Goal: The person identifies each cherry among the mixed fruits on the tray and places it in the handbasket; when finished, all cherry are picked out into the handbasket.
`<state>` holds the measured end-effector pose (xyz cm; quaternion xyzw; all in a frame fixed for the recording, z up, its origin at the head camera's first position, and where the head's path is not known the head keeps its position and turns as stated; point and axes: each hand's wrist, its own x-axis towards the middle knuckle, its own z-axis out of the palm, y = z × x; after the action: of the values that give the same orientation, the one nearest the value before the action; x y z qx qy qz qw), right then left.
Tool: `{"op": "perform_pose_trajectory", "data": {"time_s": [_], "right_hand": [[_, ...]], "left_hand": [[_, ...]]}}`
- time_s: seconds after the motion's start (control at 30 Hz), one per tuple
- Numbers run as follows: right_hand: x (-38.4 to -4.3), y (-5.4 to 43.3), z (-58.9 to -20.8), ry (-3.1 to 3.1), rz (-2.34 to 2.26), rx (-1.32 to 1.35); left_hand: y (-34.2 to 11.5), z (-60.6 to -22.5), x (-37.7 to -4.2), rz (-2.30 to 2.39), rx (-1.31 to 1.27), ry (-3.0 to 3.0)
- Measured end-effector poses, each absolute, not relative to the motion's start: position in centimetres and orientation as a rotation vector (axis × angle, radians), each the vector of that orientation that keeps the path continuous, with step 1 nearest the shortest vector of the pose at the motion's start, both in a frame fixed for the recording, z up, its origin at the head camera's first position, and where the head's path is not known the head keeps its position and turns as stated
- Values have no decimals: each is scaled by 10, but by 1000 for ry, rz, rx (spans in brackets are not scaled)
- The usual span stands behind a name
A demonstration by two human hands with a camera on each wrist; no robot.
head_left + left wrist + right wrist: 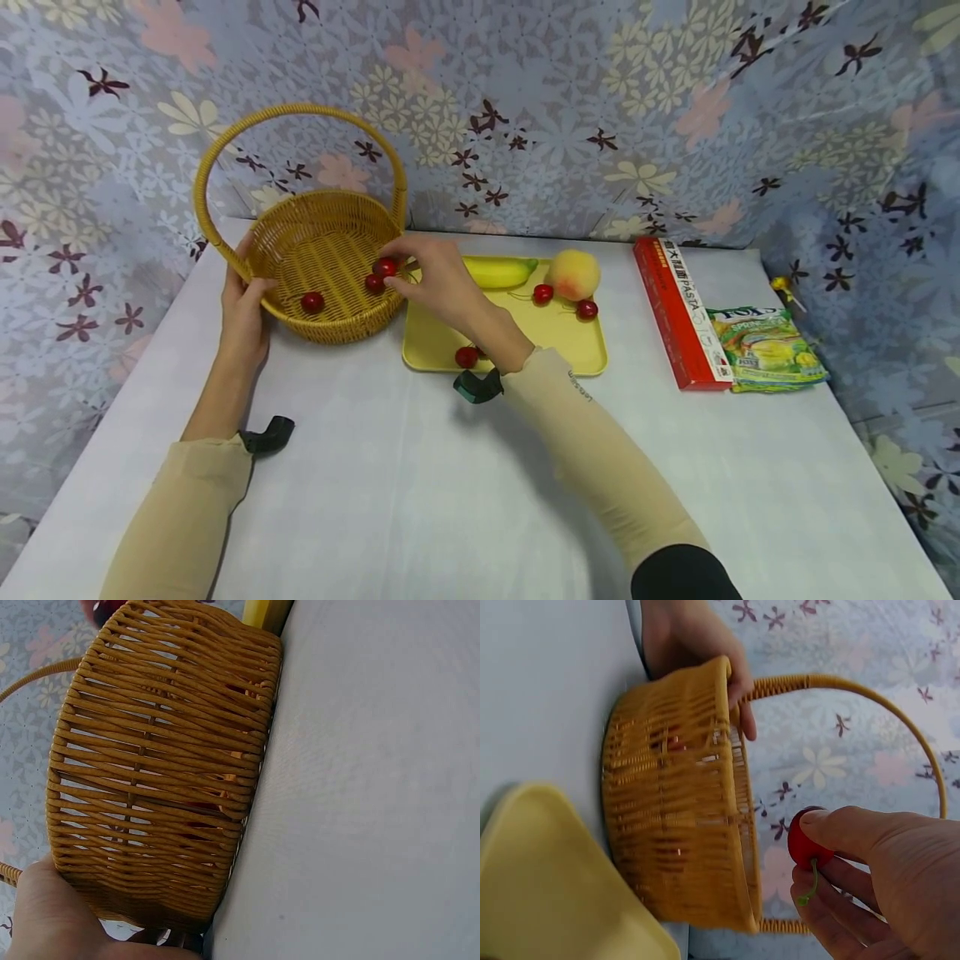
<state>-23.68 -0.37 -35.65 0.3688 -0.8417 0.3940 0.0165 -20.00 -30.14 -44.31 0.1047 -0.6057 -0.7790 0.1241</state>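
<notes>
The right hand [435,282] pinches a cherry [386,267] — the basket [341,332] opens below and leftward. The left hand [243,315] grips its left rim.

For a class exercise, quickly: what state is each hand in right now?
Left hand: holding the side of the wicker basket.
Right hand: pinching a red cherry.
</notes>
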Motion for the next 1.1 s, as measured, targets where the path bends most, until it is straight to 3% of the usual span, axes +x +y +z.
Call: {"op": "perform_pose_trajectory", "data": {"time_s": [0.37, 1.1], "right_hand": [[-229, -9, -361, -2692, 1129, 1150], [-224, 97, -406, -2643, 1371, 744]], "left_hand": [[-301, -445, -201, -2273, 307, -1764], [-302, -444, -200, -2249, 302, -1788]]}}
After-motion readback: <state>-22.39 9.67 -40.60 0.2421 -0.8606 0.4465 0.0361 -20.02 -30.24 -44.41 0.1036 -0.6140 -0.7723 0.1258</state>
